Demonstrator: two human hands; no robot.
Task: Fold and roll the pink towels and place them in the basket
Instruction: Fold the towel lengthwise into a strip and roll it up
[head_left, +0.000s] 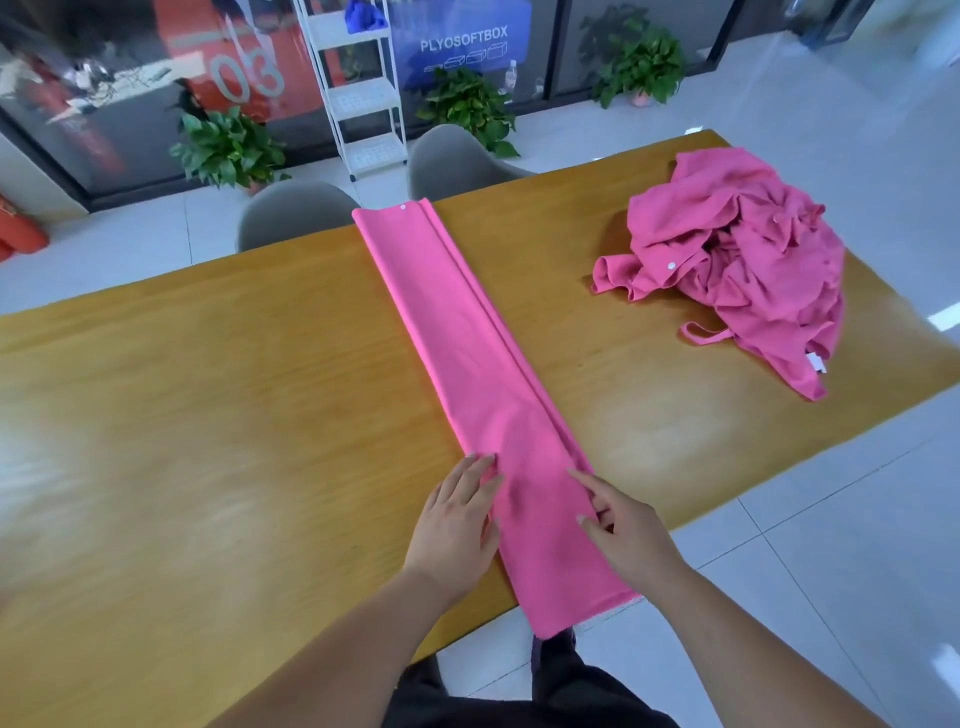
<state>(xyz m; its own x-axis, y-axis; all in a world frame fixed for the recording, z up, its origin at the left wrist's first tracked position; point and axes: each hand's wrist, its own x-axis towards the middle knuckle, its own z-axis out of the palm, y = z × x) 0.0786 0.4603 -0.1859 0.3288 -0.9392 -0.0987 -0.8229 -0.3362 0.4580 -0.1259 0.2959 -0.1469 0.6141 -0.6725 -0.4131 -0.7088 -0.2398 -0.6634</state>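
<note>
Lying across the wooden desk is a pink towel folded lengthwise into a long narrow strip. Its long axis runs from the near edge to the far edge, leaning a little leftward as it goes away from the person. The near end hangs just over the near edge, and the far end reaches the far edge, where a small white snap shows on top. A layered fold line runs along the strip's right side. The left hand rests flat on the strip's left border near the near edge, its fingers straight and close together, pressing the cloth. The right hand sits on the right border opposite it, forefinger stretched along the fold and thumb on the cloth. The remaining fingers seem tucked at the fold, and I cannot tell whether they pinch it. A crumpled heap of pink towels lies well apart toward the far right corner. Two grey chairs stand just beyond the far edge.
</note>
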